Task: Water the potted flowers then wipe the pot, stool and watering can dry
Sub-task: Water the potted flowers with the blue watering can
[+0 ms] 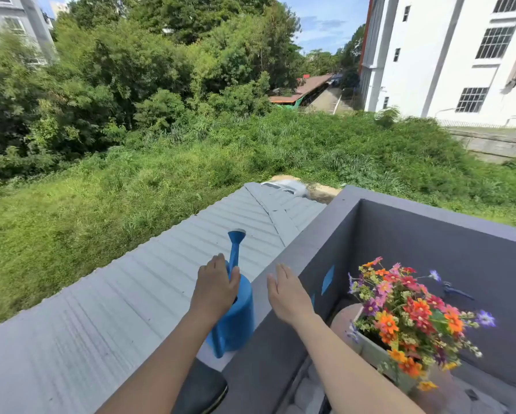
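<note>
A blue watering can (236,318) stands at the edge of the grey parapet wall (277,282), its spout pointing up and away. My left hand (216,286) rests on the top of the can, fingers curled over it near the base of the spout. My right hand (286,292) hovers open above the top of the wall, fingers straight. To the right, a pale rectangular pot (376,351) filled with orange, red, pink and purple flowers (412,312) sits on a round pinkish stool (345,319) in the balcony corner.
A corrugated metal roof (131,294) slopes below and to the left of the wall. A dark object (203,389) lies at the bottom, under my left arm. Grey balcony walls (430,249) enclose the flowers. Grass, trees and buildings lie beyond.
</note>
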The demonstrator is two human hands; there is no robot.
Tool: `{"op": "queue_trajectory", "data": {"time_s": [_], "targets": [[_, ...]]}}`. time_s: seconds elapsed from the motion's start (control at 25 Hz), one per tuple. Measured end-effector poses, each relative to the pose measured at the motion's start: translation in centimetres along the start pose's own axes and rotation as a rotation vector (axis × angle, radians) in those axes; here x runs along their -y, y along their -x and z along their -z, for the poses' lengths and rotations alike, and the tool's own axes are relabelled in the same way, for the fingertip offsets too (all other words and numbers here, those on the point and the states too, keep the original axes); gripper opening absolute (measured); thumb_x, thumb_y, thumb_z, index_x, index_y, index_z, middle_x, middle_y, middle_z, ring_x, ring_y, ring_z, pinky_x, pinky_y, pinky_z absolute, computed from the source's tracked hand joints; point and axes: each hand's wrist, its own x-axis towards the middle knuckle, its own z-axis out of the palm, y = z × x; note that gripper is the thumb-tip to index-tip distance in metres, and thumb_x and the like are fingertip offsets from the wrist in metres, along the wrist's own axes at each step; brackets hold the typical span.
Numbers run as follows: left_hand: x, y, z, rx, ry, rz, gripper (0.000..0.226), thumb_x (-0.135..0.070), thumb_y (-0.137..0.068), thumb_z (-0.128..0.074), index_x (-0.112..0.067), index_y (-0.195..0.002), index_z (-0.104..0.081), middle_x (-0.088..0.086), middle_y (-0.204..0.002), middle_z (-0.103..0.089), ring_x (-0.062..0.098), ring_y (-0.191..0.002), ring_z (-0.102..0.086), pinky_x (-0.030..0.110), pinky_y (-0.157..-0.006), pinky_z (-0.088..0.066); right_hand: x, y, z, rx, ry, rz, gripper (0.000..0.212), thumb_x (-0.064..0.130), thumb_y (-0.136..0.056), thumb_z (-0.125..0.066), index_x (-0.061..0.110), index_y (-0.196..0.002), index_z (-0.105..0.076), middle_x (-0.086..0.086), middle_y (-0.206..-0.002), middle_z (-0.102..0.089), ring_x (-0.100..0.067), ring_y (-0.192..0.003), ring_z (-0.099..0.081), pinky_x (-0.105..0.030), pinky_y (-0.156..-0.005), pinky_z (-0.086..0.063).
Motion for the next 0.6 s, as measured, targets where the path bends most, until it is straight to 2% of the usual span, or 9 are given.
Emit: {"op": "queue_trajectory", "data": {"time_s": [0.04, 0.2, 0.24, 0.32, 0.44, 0.52, 0.6], "targets": [[0.7, 0.6, -0.3, -0.018, 0.004, 0.037, 0.032, -0.026, -0.098, -0.040, 0.000, -0.115, -0.048, 0.015, -0.112, -0.056, 0.033, -0.104, -0.051, 0.033, -0.087, -0.033, 0.4, -0.4, -1.0, 0.024, -0.041, -0.016, 0.058, 0.036, -0.102, -0.019, 0.005, -0.152, -0.016, -0.006, -0.162, -0.015, -0.019, -0.148, -0.014, -0.032, -0.117, -0.014], [1.2, 2.8, -1.3, -0.078, 0.309, 0.171, 0.039, -0.030, -0.095, -0.042, -0.009, -0.128, -0.045, 0.004, -0.114, -0.057, 0.026, -0.110, -0.053, 0.030, -0.086, -0.038, 1.1, -1.3, -5.1, 0.058, -0.159, -0.049, 0.061, 0.044, -0.100, -0.018, 0.012, -0.153, -0.018, 0.001, -0.162, -0.016, -0.014, -0.147, -0.016, -0.036, -0.118, -0.020], [1.1, 3.0, -1.4, -0.114, 0.384, 0.236, 0.041, -0.031, -0.095, -0.043, -0.010, -0.130, -0.045, 0.000, -0.112, -0.058, 0.023, -0.106, -0.055, 0.029, -0.085, -0.040, 1.2, -1.4, -5.9, 0.054, -0.171, -0.058, 0.062, 0.045, -0.099, -0.018, 0.014, -0.152, -0.019, 0.003, -0.161, -0.018, -0.013, -0.147, -0.017, -0.037, -0.117, -0.021], [0.8, 3.7, -1.6, -0.191, 0.454, 0.359, 0.034, -0.033, -0.094, -0.045, -0.015, -0.123, -0.050, -0.005, -0.097, -0.063, 0.019, -0.087, -0.059, 0.033, -0.079, -0.045, 1.0, -1.5, -7.4, 0.044, -0.207, -0.086, 0.060, 0.044, -0.099, -0.016, 0.015, -0.152, -0.022, 0.003, -0.159, -0.023, -0.013, -0.146, -0.020, -0.038, -0.116, -0.024], [0.8, 5.1, -2.7, -0.250, 0.508, 0.405, 0.026, -0.037, -0.093, -0.049, -0.018, -0.108, -0.056, -0.002, -0.075, -0.065, 0.021, -0.069, -0.061, 0.040, -0.071, -0.051, 0.8, -1.1, -8.8, -0.016, -0.282, -0.115, 0.056, 0.040, -0.099, -0.015, 0.018, -0.148, -0.033, 0.003, -0.152, -0.039, -0.015, -0.139, -0.033, -0.037, -0.111, -0.031], [1.2, 4.9, -3.2, -0.255, 0.557, 0.393, 0.028, -0.038, -0.092, -0.052, -0.015, -0.105, -0.062, -0.003, -0.069, -0.063, 0.021, -0.064, -0.059, 0.038, -0.067, -0.050, 0.8, -0.9, -9.0, -0.043, -0.322, -0.129, 0.054, 0.039, -0.100, -0.016, 0.020, -0.145, -0.038, 0.004, -0.147, -0.046, -0.014, -0.133, -0.041, -0.036, -0.107, -0.035], [1.6, 4.4, -2.8, -0.220, 0.579, 0.374, 0.030, -0.036, -0.092, -0.053, -0.013, -0.106, -0.065, -0.006, -0.068, -0.063, 0.017, -0.064, -0.058, 0.029, -0.065, -0.047, 0.8, -0.6, -8.7, -0.057, -0.341, -0.136, 0.053, 0.040, -0.100, -0.017, 0.020, -0.145, -0.038, 0.004, -0.146, -0.047, -0.014, -0.132, -0.042, -0.034, -0.106, -0.036]]}}
